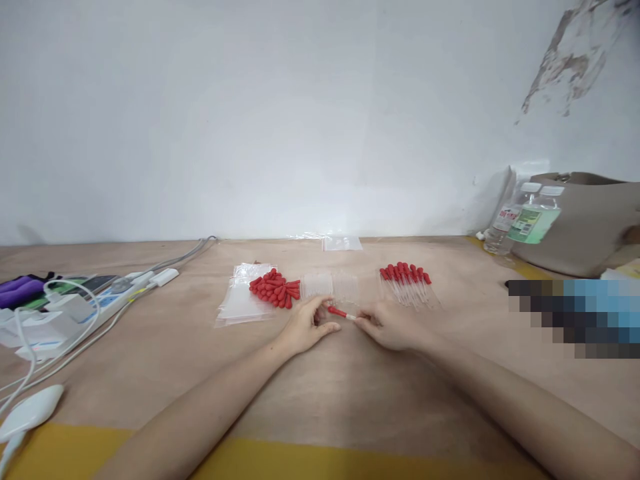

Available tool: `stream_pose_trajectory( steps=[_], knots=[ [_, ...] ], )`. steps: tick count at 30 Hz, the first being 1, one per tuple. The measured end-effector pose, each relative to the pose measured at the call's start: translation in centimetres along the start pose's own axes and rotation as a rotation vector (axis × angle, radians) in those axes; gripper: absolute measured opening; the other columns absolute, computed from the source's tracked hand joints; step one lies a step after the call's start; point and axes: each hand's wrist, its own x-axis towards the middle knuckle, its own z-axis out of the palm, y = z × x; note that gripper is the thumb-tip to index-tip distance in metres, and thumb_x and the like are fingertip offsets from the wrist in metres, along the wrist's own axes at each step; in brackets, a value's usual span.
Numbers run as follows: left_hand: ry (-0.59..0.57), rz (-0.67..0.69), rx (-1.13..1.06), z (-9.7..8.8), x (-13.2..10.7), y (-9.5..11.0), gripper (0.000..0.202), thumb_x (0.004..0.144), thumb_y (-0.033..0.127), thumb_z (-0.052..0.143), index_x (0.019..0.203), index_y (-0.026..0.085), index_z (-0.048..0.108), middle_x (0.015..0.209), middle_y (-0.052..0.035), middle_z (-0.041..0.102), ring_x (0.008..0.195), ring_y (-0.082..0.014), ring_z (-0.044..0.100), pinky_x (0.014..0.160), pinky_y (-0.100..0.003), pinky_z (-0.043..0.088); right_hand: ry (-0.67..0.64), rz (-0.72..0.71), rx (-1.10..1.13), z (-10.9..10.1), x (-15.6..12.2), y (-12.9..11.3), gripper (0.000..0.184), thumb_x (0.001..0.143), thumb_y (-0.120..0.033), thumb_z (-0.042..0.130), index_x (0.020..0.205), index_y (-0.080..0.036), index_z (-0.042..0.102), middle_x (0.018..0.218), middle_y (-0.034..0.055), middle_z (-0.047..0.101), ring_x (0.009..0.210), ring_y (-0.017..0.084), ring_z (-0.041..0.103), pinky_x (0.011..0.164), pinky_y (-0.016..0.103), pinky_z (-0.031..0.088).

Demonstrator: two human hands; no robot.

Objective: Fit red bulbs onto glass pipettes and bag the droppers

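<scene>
A dropper with a red rubber bulb [338,312] and a clear tube lies between my hands. My right hand [393,325] pinches it by the tube end, and the bulb points left. Around the bulb my left hand [307,325] is open, its thumb and fingertips apart; whether a finger touches the bulb I cannot tell. Behind my left hand is a pile of loose red rubber bulbs [274,288], partly on clear plastic bags [243,303]. Rows of clear tubes [330,285] lie just beyond my hands. Assembled red-topped droppers [406,275] are spread to the right.
On the left are a power strip [113,303] with chargers and cables, a purple item [23,291] and a white device [33,410]. Another plastic bag [343,243] lies by the wall. Two bottles [533,217] and a grey-beige bag [590,227] stand at the right.
</scene>
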Motion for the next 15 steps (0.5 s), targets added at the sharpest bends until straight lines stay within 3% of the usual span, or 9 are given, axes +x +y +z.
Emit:
stream_pose_trajectory(
  steps=[2, 7, 10, 15],
  knots=[
    [-0.034, -0.027, 0.013, -0.1, 0.0, -0.2, 0.046, 0.067, 0.035, 0.064, 0.108, 0.018, 0.051, 0.083, -0.0021, 0.057, 0.062, -0.0106, 0.05, 0.059, -0.023, 0.043, 0.017, 0.147, 0.067, -1.4, 0.2, 1.3, 0.029, 0.078, -0.034, 0.041, 0.062, -0.018, 0.058, 0.056, -0.0004, 0.058, 0.05, 0.01, 0.047, 0.049, 0.021, 0.028],
    [-0.1, -0.011, 0.045, -0.1, 0.1, 0.0, 0.022, 0.073, 0.033, 0.057, 0.087, 0.016, 0.06, 0.078, -0.0026, 0.056, 0.064, -0.0111, 0.051, 0.058, -0.022, 0.041, 0.233, 0.568, 0.02, -4.2, 1.9, 5.7, 0.031, 0.072, -0.038, 0.045, 0.052, -0.018, 0.059, 0.052, 0.0012, 0.057, 0.052, 0.012, 0.051, 0.049, 0.022, 0.03],
    [-0.099, -0.003, 0.06, -0.1, 0.1, 0.1, 0.02, 0.073, 0.032, 0.057, 0.084, 0.016, 0.06, 0.077, -0.0026, 0.056, 0.062, -0.0108, 0.05, 0.057, -0.022, 0.041, 0.235, 0.668, -0.105, -4.0, 3.0, 6.7, 0.032, 0.07, -0.04, 0.045, 0.051, -0.018, 0.058, 0.057, 0.0032, 0.058, 0.055, 0.014, 0.052, 0.05, 0.023, 0.03],
    [-0.099, 0.002, 0.063, 0.0, 0.1, -0.2, 0.02, 0.073, 0.032, 0.056, 0.084, 0.016, 0.061, 0.076, -0.0021, 0.055, 0.061, -0.0106, 0.049, 0.056, -0.021, 0.04, 0.248, 0.73, -0.329, -1.9, 4.5, 6.6, 0.037, 0.076, -0.043, 0.039, 0.062, -0.017, 0.061, 0.071, 0.0084, 0.061, 0.068, 0.02, 0.055, 0.063, 0.03, 0.034]
  ],
)
